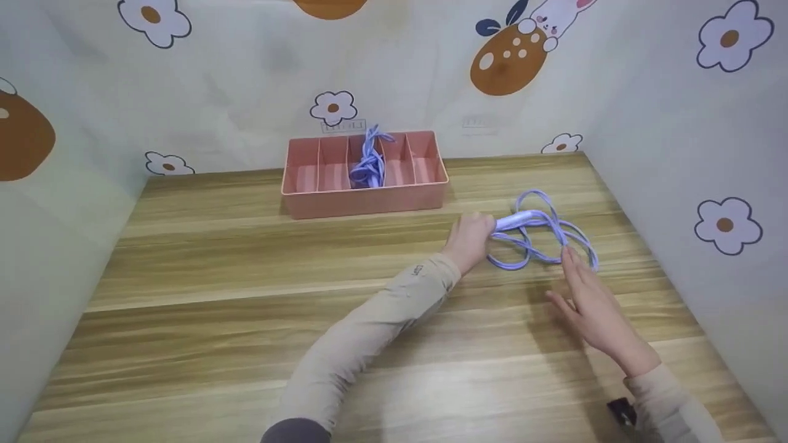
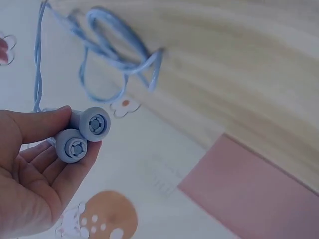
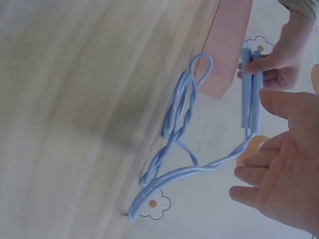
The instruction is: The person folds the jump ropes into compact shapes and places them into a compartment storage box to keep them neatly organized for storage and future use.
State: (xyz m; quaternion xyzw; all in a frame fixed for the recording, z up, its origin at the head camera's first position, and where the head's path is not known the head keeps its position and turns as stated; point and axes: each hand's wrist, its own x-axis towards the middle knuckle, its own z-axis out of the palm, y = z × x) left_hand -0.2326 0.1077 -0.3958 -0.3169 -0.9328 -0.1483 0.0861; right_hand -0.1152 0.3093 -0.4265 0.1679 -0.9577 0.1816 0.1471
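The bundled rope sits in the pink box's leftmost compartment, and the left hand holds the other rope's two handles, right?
Not leftmost: the head view shows the bundled rope in the middle compartment of the pink box. The left hand does hold the other rope by its two handles.

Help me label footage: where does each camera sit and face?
Head: worn there, facing forward and down at the table; both arms show.
Left wrist: worn there, facing the left hand and gripped handles.
Right wrist: worn there, facing past the right hand toward the rope.
Wrist views share the left hand and pink box.
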